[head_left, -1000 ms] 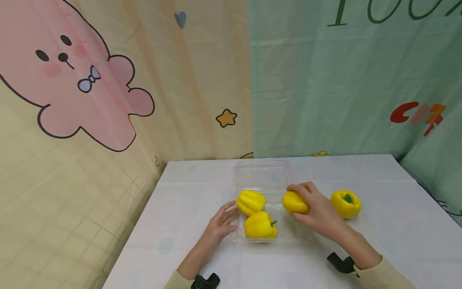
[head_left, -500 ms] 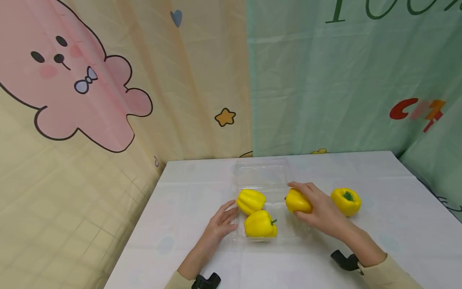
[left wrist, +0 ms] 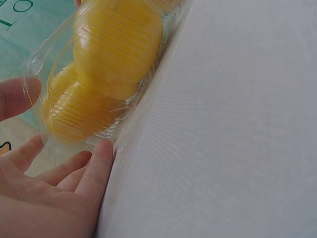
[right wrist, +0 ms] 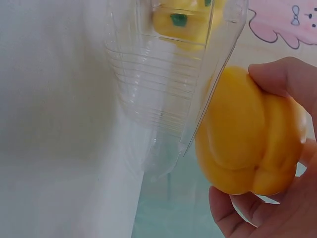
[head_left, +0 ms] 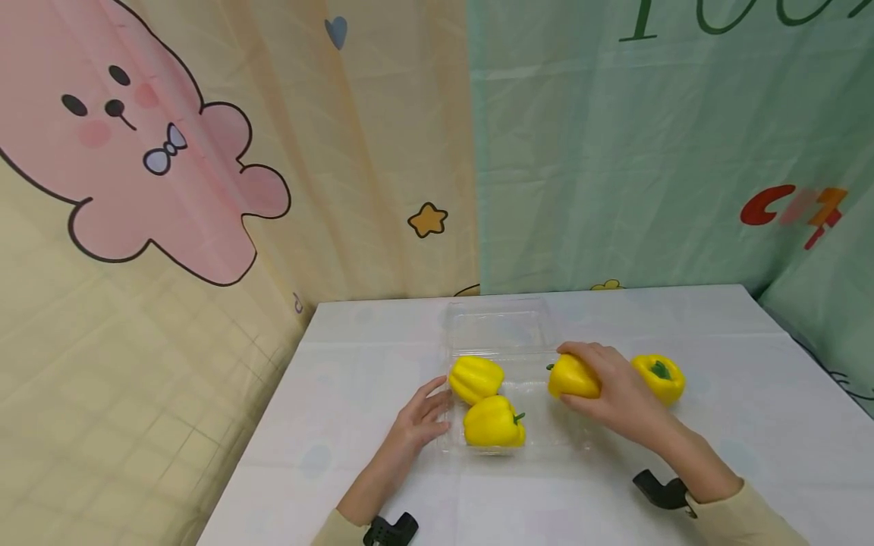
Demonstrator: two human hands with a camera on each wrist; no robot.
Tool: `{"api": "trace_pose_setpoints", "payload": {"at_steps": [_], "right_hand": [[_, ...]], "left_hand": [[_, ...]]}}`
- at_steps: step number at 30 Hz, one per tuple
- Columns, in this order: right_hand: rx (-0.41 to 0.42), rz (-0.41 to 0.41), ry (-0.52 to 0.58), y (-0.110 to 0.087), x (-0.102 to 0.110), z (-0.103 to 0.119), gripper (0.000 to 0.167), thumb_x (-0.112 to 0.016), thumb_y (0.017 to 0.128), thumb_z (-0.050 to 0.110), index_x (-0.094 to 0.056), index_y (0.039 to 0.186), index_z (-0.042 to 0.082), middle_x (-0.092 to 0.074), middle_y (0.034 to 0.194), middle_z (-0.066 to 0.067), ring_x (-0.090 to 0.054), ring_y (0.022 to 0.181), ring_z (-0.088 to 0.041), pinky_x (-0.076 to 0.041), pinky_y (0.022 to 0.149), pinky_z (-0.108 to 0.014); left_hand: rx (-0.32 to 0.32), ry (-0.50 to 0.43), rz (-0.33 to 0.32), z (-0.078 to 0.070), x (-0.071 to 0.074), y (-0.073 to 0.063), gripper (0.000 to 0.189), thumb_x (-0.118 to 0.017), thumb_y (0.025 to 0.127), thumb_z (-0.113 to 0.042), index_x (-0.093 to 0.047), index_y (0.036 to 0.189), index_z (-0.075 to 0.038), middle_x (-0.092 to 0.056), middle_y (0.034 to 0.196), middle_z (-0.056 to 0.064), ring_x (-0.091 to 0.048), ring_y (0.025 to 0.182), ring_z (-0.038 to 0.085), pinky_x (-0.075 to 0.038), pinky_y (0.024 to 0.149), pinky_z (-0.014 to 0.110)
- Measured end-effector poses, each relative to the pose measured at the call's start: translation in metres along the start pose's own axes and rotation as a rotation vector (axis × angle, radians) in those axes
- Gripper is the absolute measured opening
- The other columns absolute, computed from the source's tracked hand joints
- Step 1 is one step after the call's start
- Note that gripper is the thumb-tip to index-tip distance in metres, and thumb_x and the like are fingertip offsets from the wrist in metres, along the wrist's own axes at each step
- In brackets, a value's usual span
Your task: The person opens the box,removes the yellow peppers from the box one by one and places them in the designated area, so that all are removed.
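Observation:
My right hand [head_left: 617, 390] grips a yellow bell pepper [head_left: 572, 377] over the right side of a clear plastic clamshell box [head_left: 546, 425]. In the right wrist view this pepper [right wrist: 237, 139] sits between thumb and fingers, by the box's rim. Two more yellow peppers lie in the box's left half, one at the back [head_left: 476, 379] and one in front [head_left: 493, 422]. My left hand [head_left: 418, 421] rests against the box's left side. The left wrist view shows its fingers [left wrist: 96, 166] fairly straight at the ribbed wall and its thumb [left wrist: 22, 96] by the rim.
Another yellow pepper [head_left: 658, 379] stands on the white-covered table [head_left: 341, 402], right of the box and partly behind my right hand. The box's raised lid [head_left: 501, 326] leans toward the back. Printed curtains [head_left: 382, 152] hang behind the table.
My right hand has moved a little to the right with the pepper in it, whose green stem now shows at the left. The left hand has kept its place.

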State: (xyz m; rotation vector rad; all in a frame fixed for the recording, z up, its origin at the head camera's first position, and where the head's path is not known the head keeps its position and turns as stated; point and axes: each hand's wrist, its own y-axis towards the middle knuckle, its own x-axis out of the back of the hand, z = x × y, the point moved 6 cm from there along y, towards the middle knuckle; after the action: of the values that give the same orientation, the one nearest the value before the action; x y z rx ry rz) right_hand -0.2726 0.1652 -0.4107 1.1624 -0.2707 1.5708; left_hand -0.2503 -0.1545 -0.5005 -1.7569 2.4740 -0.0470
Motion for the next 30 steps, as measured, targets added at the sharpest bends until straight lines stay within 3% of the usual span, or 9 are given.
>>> {"api": "trace_pose_setpoints", "payload": {"at_steps": [4, 13, 20, 26, 30], "right_hand": [[-0.039, 0.004, 0.005, -0.002, 0.002, -0.002, 0.069, -0.084, 0.082, 0.035, -0.051, 0.140, 0.017, -0.057, 0.131, -0.002, -0.052, 0.107, -0.022, -0.051, 0.088, -0.048], [-0.104, -0.007, -0.003, -0.008, 0.010, -0.009, 0.072, -0.083, 0.082, 0.043, -0.045, 0.137, 0.016, -0.057, 0.123, -0.005, -0.052, 0.097, -0.022, -0.052, 0.080, -0.044], [-0.119, 0.006, 0.043, -0.009, 0.016, -0.013, 0.073, -0.086, 0.081, 0.036, -0.042, 0.134, 0.012, -0.057, 0.125, -0.008, -0.055, 0.105, -0.025, -0.051, 0.089, -0.049], [-0.083, 0.000, 0.065, -0.011, 0.026, -0.016, 0.081, -0.088, 0.079, 0.026, -0.041, 0.143, 0.012, -0.056, 0.133, -0.012, -0.056, 0.113, -0.031, -0.050, 0.092, -0.055], [-0.030, -0.002, 0.053, -0.010, 0.034, -0.016, 0.087, -0.091, 0.076, 0.020, -0.042, 0.147, 0.015, -0.056, 0.133, -0.008, -0.058, 0.112, -0.027, -0.053, 0.091, -0.037]], "left_hand": [[0.001, 0.000, 0.003, 0.000, 0.000, 0.000, 0.064, -0.058, 0.098, -0.011, -0.037, 0.155, -0.032, -0.037, 0.158, 0.009, -0.032, 0.146, 0.030, -0.022, 0.116, 0.059], [0.000, 0.008, 0.008, -0.001, 0.000, 0.000, 0.065, -0.058, 0.097, -0.012, -0.036, 0.156, -0.029, -0.037, 0.158, 0.011, -0.032, 0.147, 0.031, -0.022, 0.116, 0.059], [-0.018, 0.018, 0.019, -0.004, -0.001, 0.000, 0.065, -0.057, 0.098, -0.011, -0.034, 0.157, -0.027, -0.035, 0.159, 0.013, -0.030, 0.147, 0.033, -0.021, 0.116, 0.060], [-0.004, 0.010, 0.015, -0.002, -0.002, -0.001, 0.065, -0.057, 0.098, -0.010, -0.036, 0.156, -0.030, -0.036, 0.159, 0.010, -0.030, 0.147, 0.031, -0.021, 0.116, 0.059], [-0.007, 0.018, 0.015, -0.001, -0.001, 0.000, 0.065, -0.057, 0.098, -0.011, -0.034, 0.157, -0.028, -0.035, 0.159, 0.012, -0.029, 0.147, 0.033, -0.020, 0.116, 0.060]]}}
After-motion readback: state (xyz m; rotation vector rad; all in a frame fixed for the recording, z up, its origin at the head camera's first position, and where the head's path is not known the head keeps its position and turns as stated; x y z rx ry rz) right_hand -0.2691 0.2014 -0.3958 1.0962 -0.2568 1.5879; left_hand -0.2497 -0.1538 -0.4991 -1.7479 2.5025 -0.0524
